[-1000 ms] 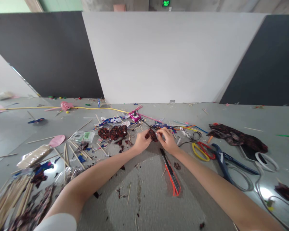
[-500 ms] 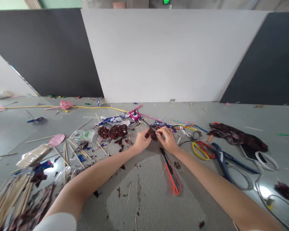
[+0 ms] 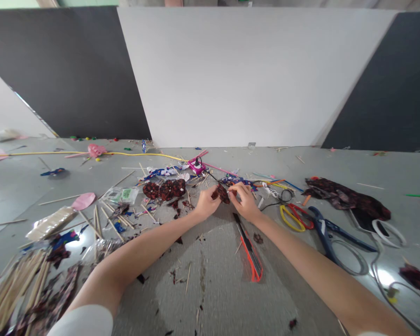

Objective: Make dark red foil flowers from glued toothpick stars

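Between my two hands is a small piece of dark red-and-black patterned fabric (image 3: pixel 223 193). My left hand (image 3: pixel 207 203) pinches its left side, fingers curled. At its right edge, my right hand (image 3: pixel 243 201) has thumb and forefinger closed on the fabric. Just below my right hand a utility knife (image 3: pixel 248 249) with a red-orange edge lies on the floor. Left of my hands rest round pieces of the same dark fabric (image 3: pixel 166 189). Behind them sits a pink power strip (image 3: pixel 196 165) with a black plug in it.
Red-and-yellow scissors (image 3: pixel 296 218) and large blue-handled shears (image 3: pixel 331 231) lie to the right, near dark cloth (image 3: pixel 348 196) over a phone. Wooden sticks (image 3: pixel 21 284), scraps and a plastic packet (image 3: pixel 52 223) are strewn at left. A white panel (image 3: pixel 252 79) stands behind.
Both hands stay nearly in place, still holding the fabric. The view has tilted down very slightly.
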`<state>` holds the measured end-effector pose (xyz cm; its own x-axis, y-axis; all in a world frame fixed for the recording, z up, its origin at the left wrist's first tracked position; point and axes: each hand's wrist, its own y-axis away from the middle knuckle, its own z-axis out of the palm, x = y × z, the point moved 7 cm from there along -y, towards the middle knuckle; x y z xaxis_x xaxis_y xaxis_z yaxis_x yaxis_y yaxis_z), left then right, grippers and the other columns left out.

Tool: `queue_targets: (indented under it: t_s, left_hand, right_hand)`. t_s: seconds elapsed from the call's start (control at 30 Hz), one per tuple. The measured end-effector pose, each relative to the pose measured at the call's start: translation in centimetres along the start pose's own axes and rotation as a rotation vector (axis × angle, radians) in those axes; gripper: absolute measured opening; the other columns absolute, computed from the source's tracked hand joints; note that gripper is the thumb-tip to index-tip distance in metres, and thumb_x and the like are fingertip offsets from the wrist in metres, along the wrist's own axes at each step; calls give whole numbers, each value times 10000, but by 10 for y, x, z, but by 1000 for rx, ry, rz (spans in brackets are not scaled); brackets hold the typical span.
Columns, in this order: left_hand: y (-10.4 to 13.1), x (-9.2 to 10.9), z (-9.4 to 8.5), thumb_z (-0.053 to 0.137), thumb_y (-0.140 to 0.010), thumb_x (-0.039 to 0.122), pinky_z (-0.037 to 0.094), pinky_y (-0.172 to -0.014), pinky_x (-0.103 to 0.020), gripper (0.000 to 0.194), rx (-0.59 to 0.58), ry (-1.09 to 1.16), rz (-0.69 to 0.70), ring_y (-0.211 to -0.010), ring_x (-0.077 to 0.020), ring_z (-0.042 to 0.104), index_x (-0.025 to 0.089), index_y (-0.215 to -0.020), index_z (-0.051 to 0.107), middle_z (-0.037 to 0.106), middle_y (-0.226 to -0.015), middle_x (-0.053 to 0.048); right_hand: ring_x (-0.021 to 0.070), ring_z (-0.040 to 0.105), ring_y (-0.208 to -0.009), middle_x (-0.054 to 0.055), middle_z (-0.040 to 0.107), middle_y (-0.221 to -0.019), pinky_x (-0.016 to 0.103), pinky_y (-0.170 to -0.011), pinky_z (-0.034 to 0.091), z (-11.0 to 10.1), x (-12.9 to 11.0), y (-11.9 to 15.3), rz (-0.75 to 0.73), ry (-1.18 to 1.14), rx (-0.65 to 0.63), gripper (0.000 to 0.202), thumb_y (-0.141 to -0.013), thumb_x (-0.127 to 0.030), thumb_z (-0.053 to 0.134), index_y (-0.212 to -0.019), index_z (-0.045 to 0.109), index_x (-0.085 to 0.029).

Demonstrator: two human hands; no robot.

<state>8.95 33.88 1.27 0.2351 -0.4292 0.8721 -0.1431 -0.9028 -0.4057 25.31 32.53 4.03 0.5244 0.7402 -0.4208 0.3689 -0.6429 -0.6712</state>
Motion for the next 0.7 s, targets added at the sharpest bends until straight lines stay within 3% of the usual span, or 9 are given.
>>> queue_targets:
  t_s: [0.7]
  left_hand:
    - [1, 2, -1, 601, -856, 275, 312, -608, -232, 141, 5, -20, -10, -635, -106, 427, 165, -773, 576, 516, -664, 32]
  right_hand:
    - [240, 625, -953, 47, 651, -1006, 449, -918, 401, 0, -2, -1, 17, 0, -16, 114, -1102, -326, 492, -1109, 589, -266]
